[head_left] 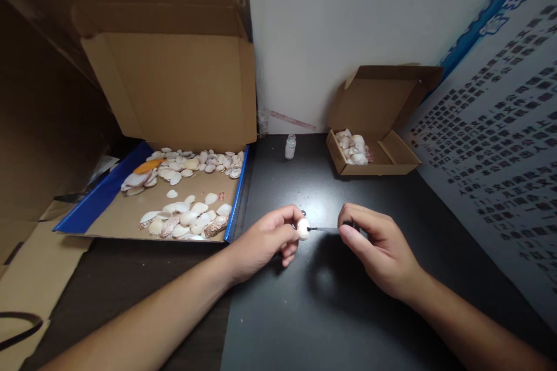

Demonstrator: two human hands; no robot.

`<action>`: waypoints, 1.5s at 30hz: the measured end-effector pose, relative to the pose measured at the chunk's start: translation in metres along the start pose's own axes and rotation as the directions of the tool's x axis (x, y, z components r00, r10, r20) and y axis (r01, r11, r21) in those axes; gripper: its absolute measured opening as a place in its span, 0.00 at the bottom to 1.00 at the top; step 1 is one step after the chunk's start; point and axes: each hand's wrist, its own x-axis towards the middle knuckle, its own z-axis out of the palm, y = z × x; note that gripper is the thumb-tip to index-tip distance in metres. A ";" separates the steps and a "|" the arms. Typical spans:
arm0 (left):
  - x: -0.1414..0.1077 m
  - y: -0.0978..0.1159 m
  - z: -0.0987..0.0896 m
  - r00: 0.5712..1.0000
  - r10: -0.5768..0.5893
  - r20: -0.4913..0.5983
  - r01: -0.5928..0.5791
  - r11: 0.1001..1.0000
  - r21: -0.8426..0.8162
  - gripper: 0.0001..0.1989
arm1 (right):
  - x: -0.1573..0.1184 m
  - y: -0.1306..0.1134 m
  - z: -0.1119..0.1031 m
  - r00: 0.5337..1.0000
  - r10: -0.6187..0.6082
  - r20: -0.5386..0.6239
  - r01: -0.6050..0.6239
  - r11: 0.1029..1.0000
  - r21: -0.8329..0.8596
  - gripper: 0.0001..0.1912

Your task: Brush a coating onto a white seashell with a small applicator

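My left hand (272, 237) pinches a small white ribbed seashell (303, 229) between thumb and fingertips, just above the dark tabletop. From the right, my right hand (383, 246) grips a thin brush (324, 229) by its dark handle, mostly hidden in the fingers. The brush lies level, and its dark tip meets the shell's right side. Behind the left fingertips a small dark round thing (303, 213) shows, too small to make out. Farther back stands a small clear glass bottle (290, 148) with a white label and no lid on it.
At left, an opened cardboard box with a blue rim (239, 197) holds many loose shells and an orange piece. At back right, a smaller open cardboard box (378, 170) contains white shells. A white wall (296, 40) rises behind; a printed sheet (491, 145) stands along the right.
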 end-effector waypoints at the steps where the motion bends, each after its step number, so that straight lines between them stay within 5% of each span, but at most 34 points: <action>1: 0.000 0.000 0.000 1.000 -0.002 -0.002 0.002 1.000 -0.005 0.06 | 0.000 0.000 0.000 1.000 0.000 -0.017 0.000 1.000 0.002 0.16; 18: -0.001 0.002 0.001 1.000 -0.009 0.008 0.009 1.000 -0.025 0.07 | 0.002 0.000 -0.002 0.997 0.014 -0.073 -0.013 1.000 0.016 0.16; 29: -0.001 0.002 0.000 1.000 -0.014 0.004 0.014 1.000 -0.016 0.06 | -0.002 0.001 -0.002 0.999 -0.009 0.054 0.001 0.990 0.142 0.18; 45: -0.001 0.004 0.001 1.000 -0.022 -0.002 0.021 0.996 -0.089 0.07 | 0.001 -0.001 -0.001 0.999 0.013 0.038 -0.014 1.000 0.012 0.15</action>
